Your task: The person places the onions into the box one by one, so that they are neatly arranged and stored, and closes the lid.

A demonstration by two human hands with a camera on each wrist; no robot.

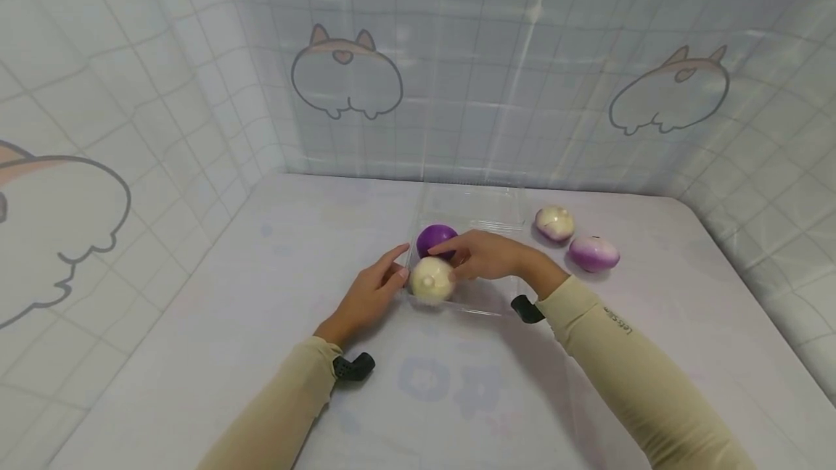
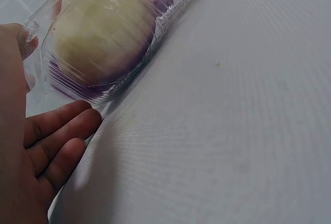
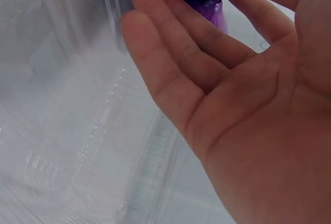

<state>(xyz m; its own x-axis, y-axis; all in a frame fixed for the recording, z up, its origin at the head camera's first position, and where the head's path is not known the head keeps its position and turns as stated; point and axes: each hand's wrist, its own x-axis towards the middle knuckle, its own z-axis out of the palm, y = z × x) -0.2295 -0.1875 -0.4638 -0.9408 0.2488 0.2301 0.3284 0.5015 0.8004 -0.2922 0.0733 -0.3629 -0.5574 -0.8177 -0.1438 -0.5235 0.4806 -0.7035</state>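
A pale white-and-purple onion (image 1: 432, 281) sits in the front left corner of a clear plastic hinged box (image 1: 480, 308). My right hand (image 1: 486, 255) reaches in from the right and holds this onion, its fingers on the far side and thumb on the right. Behind it, a deep purple onion (image 1: 435, 238) lies partly under my index finger. My left hand (image 1: 368, 297) is at the box's left wall. In the left wrist view, its lower fingers (image 2: 64, 128) are loosely extended below the box corner, and the ribbed plastic covers the onion (image 2: 103, 32).
Two more purple-and-white onions, one paler (image 1: 555, 224) and one pinker (image 1: 593, 254), lie right of the box. The box's lid (image 1: 470, 205) is folded back toward the rear wall. Tile-patterned sheets with cartoon prints surround the pale table (image 1: 261, 267).
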